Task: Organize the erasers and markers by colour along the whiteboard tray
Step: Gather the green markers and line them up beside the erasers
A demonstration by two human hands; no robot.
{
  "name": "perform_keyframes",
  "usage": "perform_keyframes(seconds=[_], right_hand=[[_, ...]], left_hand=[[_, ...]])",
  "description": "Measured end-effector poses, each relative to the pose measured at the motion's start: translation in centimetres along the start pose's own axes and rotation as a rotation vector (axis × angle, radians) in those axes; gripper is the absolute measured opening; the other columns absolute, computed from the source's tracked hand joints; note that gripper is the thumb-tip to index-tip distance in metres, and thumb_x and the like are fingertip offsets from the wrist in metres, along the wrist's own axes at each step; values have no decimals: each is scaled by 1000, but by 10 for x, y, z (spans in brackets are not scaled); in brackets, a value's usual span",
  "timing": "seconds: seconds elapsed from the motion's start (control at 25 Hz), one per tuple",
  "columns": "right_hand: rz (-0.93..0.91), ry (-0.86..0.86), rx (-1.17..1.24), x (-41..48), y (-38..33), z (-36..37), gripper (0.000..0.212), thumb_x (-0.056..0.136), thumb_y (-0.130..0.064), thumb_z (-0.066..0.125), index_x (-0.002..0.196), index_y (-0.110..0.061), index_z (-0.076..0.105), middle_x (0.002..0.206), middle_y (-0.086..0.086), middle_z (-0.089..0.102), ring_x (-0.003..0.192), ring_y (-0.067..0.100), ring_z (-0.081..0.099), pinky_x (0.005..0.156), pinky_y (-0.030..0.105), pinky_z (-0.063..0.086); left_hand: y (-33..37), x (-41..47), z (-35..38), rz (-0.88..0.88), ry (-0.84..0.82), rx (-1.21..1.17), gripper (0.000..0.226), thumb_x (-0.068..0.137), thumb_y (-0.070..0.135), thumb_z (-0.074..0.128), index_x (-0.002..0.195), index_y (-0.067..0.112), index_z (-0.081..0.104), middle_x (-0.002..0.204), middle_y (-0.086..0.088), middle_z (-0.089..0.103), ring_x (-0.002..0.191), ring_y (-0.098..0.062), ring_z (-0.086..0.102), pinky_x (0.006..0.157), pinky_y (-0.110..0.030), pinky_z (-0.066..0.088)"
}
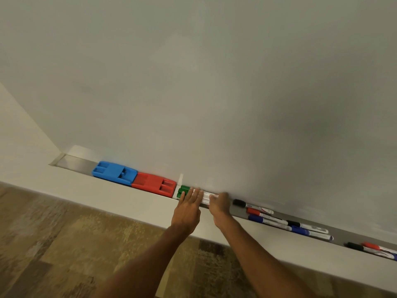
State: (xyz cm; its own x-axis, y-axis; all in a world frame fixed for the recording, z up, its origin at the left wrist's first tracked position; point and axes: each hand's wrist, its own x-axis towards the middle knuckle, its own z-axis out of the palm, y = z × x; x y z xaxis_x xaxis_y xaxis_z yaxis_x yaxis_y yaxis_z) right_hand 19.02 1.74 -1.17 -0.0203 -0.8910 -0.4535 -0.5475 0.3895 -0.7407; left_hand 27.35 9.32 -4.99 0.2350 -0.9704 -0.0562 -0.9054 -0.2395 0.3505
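A blue eraser (115,173) and a red eraser (154,185) lie end to end at the left of the whiteboard tray (77,162). Right of them lie green-capped markers (183,190), side by side. My left hand (189,208) rests flat with fingers spread over their barrels. My right hand (220,204) touches the markers' right ends, fingers curled; whether it grips them is unclear. Further right lie a black marker (247,204), a red marker (258,211) and a blue marker (268,221), loosely scattered.
More black, blue and red markers (309,229) lie along the tray toward the right edge, with another cluster (373,249) at the far right. The whiteboard (193,82) rises behind the tray. Patterned brown carpet (53,244) lies below the ledge.
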Motion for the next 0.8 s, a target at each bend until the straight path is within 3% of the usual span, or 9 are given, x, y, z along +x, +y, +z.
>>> perform_keyframes(seconds=[0.36,0.8], right_hand=[[12,65,-260,-8,-8,12,26,94,-6,49,120,1,49,126,24,57,116,39,54,95,47,51],[-128,24,-361,-7,3,12,25,95,-9,53,118,2,52,130,21,54,120,37,54,95,42,54]], left_hand=[[-2,-5,1,-20,46,-37,57,99,10,32,153,13,12,162,-6,11,150,-21,4,123,-35,7],[-2,-13,-2,-98,73,30,54,101,24,37,151,11,22,160,-6,21,149,-22,13,122,-39,7]])
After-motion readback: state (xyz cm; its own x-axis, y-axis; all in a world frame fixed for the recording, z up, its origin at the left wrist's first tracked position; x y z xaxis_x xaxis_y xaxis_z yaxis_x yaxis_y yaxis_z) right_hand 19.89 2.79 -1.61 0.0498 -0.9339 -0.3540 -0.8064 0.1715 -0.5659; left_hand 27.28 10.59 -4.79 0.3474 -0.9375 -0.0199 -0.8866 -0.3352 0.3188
